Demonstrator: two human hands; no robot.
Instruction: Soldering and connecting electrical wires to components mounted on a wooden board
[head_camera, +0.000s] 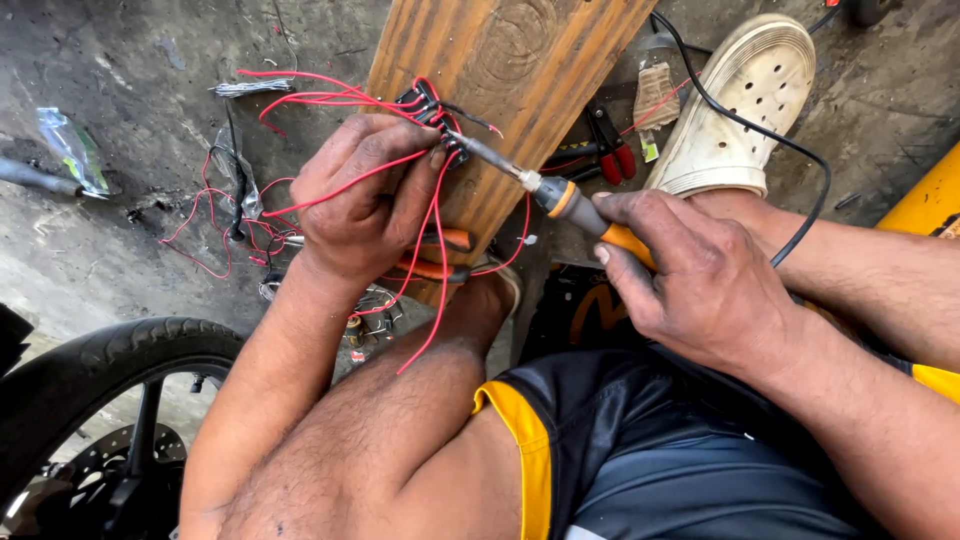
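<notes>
The left hand (365, 195) presses a small black connector (432, 108) against a wooden plank (520, 70), its fingers curled together over the bundle of red wires (330, 98) that fans out from the connector toward the far left; the thumb tip sits right at the connector's near edge, and several red strands run under the palm and hang down over the bare knee. The right hand (690, 270) is wrapped around the orange handle of a soldering iron (545, 190), fingers closed tight about the grip with the thumb laid along its top; the metal tip points left and touches the connector just beside the left thumb. A black cord (770, 135) runs from the iron's back end, looping far right over the dirty white clog (740, 100) on the person's foot. Orange-handled pliers (440, 255) lie on the plank near the left wrist (partly hidden by it); a red-handled tool (610, 140) lies on the floor between plank and clog. More red wire lies tangled on the concrete floor (120, 230) at left; a motorcycle tyre (100, 365) fills the near left corner; black shorts with a yellow hem (620, 450) cover the near thigh.
</notes>
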